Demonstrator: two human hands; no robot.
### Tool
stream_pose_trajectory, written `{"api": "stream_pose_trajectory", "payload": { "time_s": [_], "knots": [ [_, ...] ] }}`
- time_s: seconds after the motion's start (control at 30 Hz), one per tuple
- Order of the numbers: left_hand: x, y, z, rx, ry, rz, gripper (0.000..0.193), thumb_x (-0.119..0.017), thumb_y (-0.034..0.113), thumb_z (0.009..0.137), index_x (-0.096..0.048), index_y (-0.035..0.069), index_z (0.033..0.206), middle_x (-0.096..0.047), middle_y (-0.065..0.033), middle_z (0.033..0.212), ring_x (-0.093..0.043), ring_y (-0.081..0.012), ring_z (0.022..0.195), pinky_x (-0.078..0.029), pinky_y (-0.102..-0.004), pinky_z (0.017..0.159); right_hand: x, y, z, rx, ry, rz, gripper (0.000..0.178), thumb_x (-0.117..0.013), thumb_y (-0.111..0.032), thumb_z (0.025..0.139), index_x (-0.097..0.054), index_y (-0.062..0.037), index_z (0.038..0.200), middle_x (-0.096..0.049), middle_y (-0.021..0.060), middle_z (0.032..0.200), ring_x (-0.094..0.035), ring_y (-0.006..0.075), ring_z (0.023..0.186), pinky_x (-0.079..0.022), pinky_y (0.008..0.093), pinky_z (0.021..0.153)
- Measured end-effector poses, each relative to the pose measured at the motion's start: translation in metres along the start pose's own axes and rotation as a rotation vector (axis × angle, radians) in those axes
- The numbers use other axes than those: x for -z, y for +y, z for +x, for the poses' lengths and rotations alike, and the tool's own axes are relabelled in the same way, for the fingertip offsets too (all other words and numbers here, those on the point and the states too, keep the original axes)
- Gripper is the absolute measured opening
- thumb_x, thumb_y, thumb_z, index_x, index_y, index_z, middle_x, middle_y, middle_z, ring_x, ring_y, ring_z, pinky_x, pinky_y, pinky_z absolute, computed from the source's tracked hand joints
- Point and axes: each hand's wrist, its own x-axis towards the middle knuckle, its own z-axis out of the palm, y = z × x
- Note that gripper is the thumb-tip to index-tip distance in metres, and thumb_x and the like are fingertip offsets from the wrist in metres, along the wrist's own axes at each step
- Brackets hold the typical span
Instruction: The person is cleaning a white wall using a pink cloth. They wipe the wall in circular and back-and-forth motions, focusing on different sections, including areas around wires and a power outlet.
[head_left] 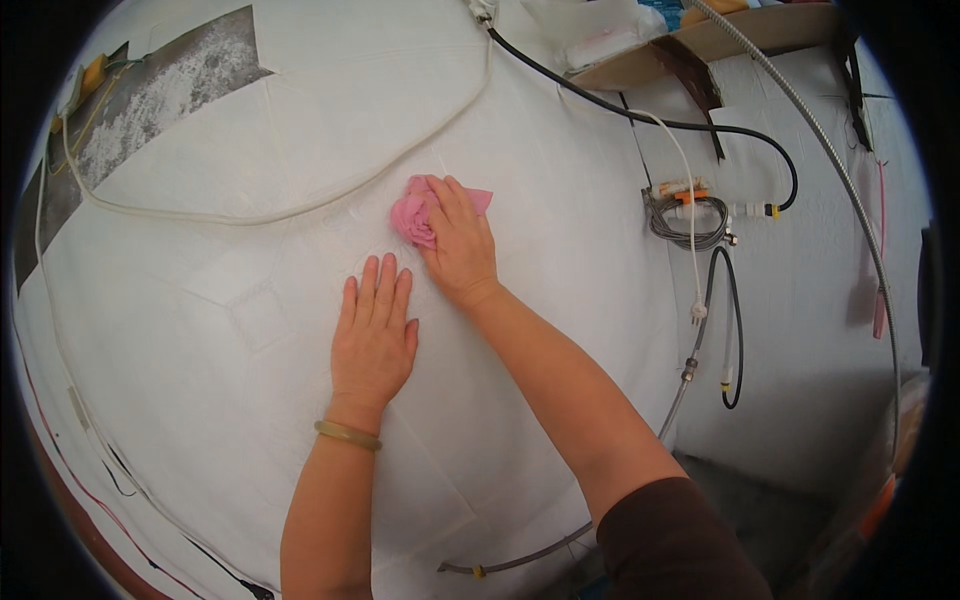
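Note:
A crumpled pink cloth (413,218) is bunched under my right hand (462,245), whose fingers curl over it and press it to a wide white surface (230,400). One corner of the cloth sticks out to the right of my fingers. Just below and to the left, my left hand (374,335) lies flat on the same surface, fingers stretched out, holding nothing. A pale bangle (348,435) circles my left wrist.
A white cable (270,218) sags across the surface beyond my hands. To the right are a black hose (640,118), a coiled grey cable (690,222), a white plug (698,312) and a metal flexible hose (830,130). A grey speckled panel (180,95) is at the upper left.

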Motion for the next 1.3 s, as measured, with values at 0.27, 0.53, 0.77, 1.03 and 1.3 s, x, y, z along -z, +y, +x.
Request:
{"api": "stream_pose_trajectory", "payload": {
  "time_s": [0.27,0.53,0.77,1.03,1.3],
  "knots": [
    [-0.002,0.003,-0.001,-0.005,0.008,-0.005,0.063,-0.064,0.017,0.084,-0.043,0.004,0.143,-0.035,-0.0122,0.154,-0.030,-0.0297,0.144,-0.025,-0.0459,0.117,0.017,0.072,-0.049,-0.225,0.050,-0.192,0.047,-0.060,-0.012,0.083,-0.055,-0.0047,0.129,-0.046,0.0105,0.145,-0.040,0.0311,0.136,-0.038,0.0444,0.102],
    [-0.002,-0.001,-0.002,-0.010,0.034,-0.010,0.061,-0.063,0.016,0.085,-0.045,0.003,0.141,-0.036,-0.0129,0.153,-0.032,-0.0299,0.142,-0.028,-0.0457,0.117,0.046,0.113,-0.103,-0.757,0.036,-0.150,0.048,-0.052,-0.022,0.094,-0.045,0.0009,0.136,-0.046,0.0165,0.141,-0.040,0.0348,0.133,-0.035,0.0441,0.107],
    [0.003,-0.001,-0.001,-0.016,0.043,-0.063,0.060,-0.063,0.019,0.086,-0.044,0.003,0.141,-0.036,-0.0129,0.153,-0.031,-0.0294,0.143,-0.026,-0.0460,0.117,0.013,0.086,-0.059,-0.582,0.094,-0.194,0.047,-0.053,-0.016,0.091,-0.044,0.0087,0.130,-0.041,0.0289,0.139,-0.037,0.0429,0.129,-0.030,0.0500,0.109],
    [0.023,-0.019,-0.026,-0.085,-0.110,-0.080,0.057,-0.063,0.024,0.087,-0.048,0.006,0.139,-0.038,-0.0117,0.152,-0.032,-0.0268,0.142,-0.024,-0.0439,0.117,-0.020,-0.062,0.015,-0.158,-0.006,0.039,0.048,-0.060,-0.010,0.084,-0.046,0.0073,0.127,-0.041,0.0237,0.140,-0.038,0.0416,0.129,-0.035,0.0513,0.104],
    [0.089,-0.083,-0.104,0.049,-0.044,-0.041,0.054,-0.070,0.016,0.081,-0.055,0.009,0.132,-0.043,-0.0110,0.148,-0.039,-0.0271,0.138,-0.032,-0.0462,0.113,-0.029,-0.134,0.031,-0.181,-0.175,0.241,0.055,-0.063,-0.009,0.083,-0.047,0.0007,0.135,-0.036,0.0226,0.148,-0.029,0.0414,0.140,-0.038,0.0501,0.104]
  ]
}}
